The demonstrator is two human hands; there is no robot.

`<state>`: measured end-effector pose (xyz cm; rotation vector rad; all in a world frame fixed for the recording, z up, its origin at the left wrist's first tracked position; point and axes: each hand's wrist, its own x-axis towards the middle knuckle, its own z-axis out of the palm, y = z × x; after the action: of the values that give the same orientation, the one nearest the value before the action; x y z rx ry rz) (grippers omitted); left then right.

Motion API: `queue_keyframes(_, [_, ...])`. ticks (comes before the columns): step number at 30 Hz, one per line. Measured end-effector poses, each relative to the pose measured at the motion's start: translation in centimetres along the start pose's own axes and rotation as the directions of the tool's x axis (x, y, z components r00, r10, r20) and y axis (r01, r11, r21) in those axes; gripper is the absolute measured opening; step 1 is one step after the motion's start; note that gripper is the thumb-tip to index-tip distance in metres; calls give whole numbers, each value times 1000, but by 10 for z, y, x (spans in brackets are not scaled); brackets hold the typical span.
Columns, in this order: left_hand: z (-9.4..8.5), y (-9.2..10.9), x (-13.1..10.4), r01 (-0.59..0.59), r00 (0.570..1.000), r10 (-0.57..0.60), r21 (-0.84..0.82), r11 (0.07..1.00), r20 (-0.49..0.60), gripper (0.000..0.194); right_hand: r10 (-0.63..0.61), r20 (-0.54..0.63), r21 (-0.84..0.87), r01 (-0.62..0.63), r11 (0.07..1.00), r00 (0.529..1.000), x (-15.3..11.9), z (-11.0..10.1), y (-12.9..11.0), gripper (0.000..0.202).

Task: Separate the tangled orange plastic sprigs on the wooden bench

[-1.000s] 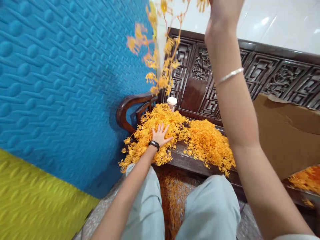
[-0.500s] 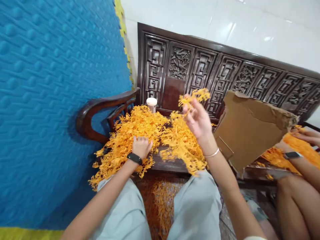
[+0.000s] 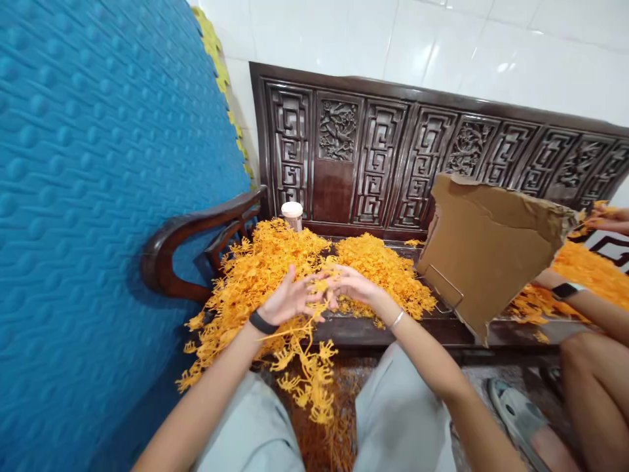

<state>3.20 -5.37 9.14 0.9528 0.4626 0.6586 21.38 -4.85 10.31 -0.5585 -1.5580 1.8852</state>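
Note:
Both hands meet over the front of the bench, between two heaps of orange plastic pieces. My left hand (image 3: 289,300), with a black band on the wrist, has its fingers around an orange sprig (image 3: 309,373) that dangles over my knees. My right hand (image 3: 351,286), with a thin bracelet, pinches orange pieces against the left fingertips. The left heap (image 3: 246,282) spreads to the bench arm and over the front edge. The right heap (image 3: 378,265) lies just beyond my right hand.
A white-lidded jar (image 3: 292,215) stands behind the left heap. A cardboard sheet (image 3: 491,242) leans upright on the bench (image 3: 363,333) at the right. Beyond it, another person's hands (image 3: 614,219) are at more orange pieces. Orange stems lie on the floor.
My right hand has come down and left to meet my left hand, which has lifted off the left heap. The orange sprig now hangs below them. The other person's far hand has risen.

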Motion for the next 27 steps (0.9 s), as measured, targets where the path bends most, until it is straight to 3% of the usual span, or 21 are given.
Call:
queue_keyframes(2, [-3, -19, 3, -16, 1000, 16, 1, 1000, -8, 57, 70, 3, -86, -69, 994, 998, -1, -21, 3, 30])
queue_keyframes(5, [-4, -45, 11, -16, 992, 19, 30, 999, -125, 34, 90, -89, -170, -104, 980, 992, 1, -46, 15, 33])
queue_keyframes(8, [1, -66, 19, 11, 987, 0, 63, 998, -163, 30, 45, -196, -198, -85, 976, 980, 4, -59, 27, 37])
queue_keyframes(12, [6, -84, 29, 21, 982, 9, 159, 987, -189, 34, -88, -291, -248, 13, 969, 953, 11, -60, 34, 50])
queue_keyframes(15, [6, -87, 36, -35, 958, 85, 181, 983, -275, 34, -167, -284, -265, 91, 960, 944, 14, -54, 36, 45])
queue_keyframes(19, [6, -81, 39, -190, 921, 213, 100, 977, -327, 36, -116, -164, -308, 61, 950, 980, 11, -44, 33, 32])
queue_keyframes(24, [6, -71, 36, -225, 941, 195, -79, 971, -275, 26, -184, -68, -529, 121, 840, 980, 5, -34, 26, 25])
queue_keyframes(27, [5, -68, 33, -221, 937, 193, -68, 973, -290, 24, -246, -46, -620, 166, 767, 968, 3, -34, 23, 23])
